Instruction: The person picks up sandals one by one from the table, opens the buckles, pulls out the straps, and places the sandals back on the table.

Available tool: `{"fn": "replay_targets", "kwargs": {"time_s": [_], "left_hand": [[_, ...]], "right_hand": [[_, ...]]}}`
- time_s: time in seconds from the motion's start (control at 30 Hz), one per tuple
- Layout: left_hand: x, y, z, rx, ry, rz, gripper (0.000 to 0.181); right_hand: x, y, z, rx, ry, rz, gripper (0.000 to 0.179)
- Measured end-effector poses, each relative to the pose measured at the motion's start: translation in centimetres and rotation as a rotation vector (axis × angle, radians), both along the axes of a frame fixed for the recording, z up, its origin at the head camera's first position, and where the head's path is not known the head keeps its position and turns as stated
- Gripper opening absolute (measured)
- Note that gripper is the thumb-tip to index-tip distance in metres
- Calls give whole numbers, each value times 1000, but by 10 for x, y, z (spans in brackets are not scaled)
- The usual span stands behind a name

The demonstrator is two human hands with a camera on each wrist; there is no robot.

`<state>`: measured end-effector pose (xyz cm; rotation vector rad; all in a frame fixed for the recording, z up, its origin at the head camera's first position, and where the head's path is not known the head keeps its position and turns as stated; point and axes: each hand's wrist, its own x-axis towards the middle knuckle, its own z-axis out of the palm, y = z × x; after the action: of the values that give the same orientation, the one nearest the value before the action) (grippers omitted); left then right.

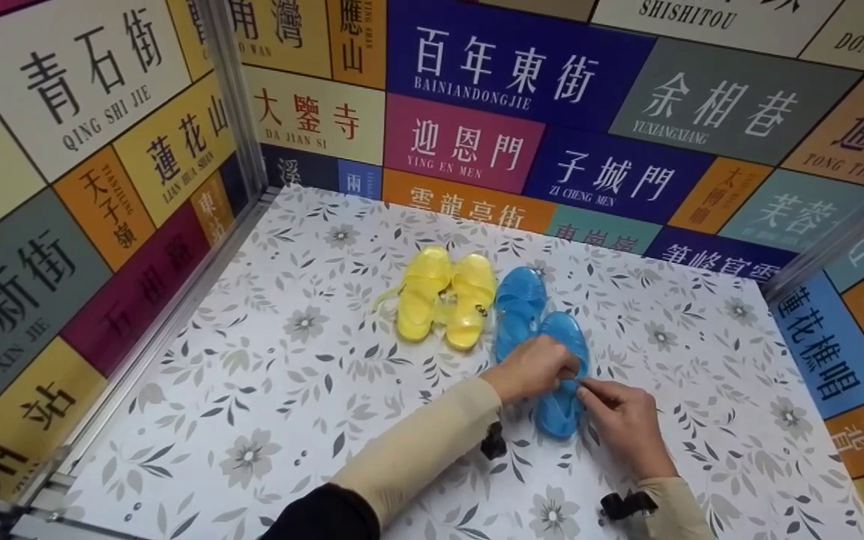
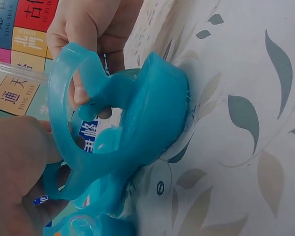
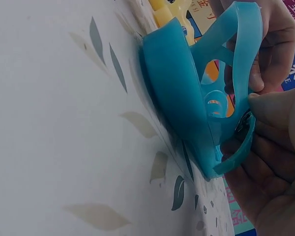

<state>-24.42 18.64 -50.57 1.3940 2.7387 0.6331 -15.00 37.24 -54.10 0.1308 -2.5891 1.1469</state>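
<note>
In the head view, a pair of blue jelly sandals lies on the patterned tabletop. My hands are at the right-hand blue sandal (image 1: 556, 416), whose heel faces me. Fingers curled, my left hand (image 1: 537, 367) reaches over its middle and holds the strap. From the right side, my right hand (image 1: 623, 420) pinches the ankle strap (image 3: 248, 44) near a small metal buckle (image 3: 243, 121). The strap stands raised in a loop above the heel. Beside it lies the other blue sandal (image 1: 520, 289), untouched. My left fingertips are partly hidden in the head view.
A pair of yellow jelly sandals (image 1: 424, 292) lies just left of the blue ones, one strap sticking out leftward. White floral covering (image 1: 252, 405) spreads across the table. Panels with printed street names (image 1: 514, 67) stand behind and at both sides, with metal posts (image 1: 241, 97) at the corners.
</note>
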Motion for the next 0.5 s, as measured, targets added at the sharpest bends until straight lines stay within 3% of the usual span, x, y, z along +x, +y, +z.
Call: {"fn": "replay_targets", "kwargs": {"time_s": [0.17, 0.3, 0.5], "left_hand": [[4, 7, 0, -58, -33, -38, 31], [8, 12, 1, -82, -60, -39, 19], [9, 13, -1, -58, -78, -27, 19]], "right_hand": [[2, 1, -2, 11, 25, -1, 17], [2, 0, -2, 30, 62, 4, 14], [1, -2, -2, 64, 130, 34, 13]]}}
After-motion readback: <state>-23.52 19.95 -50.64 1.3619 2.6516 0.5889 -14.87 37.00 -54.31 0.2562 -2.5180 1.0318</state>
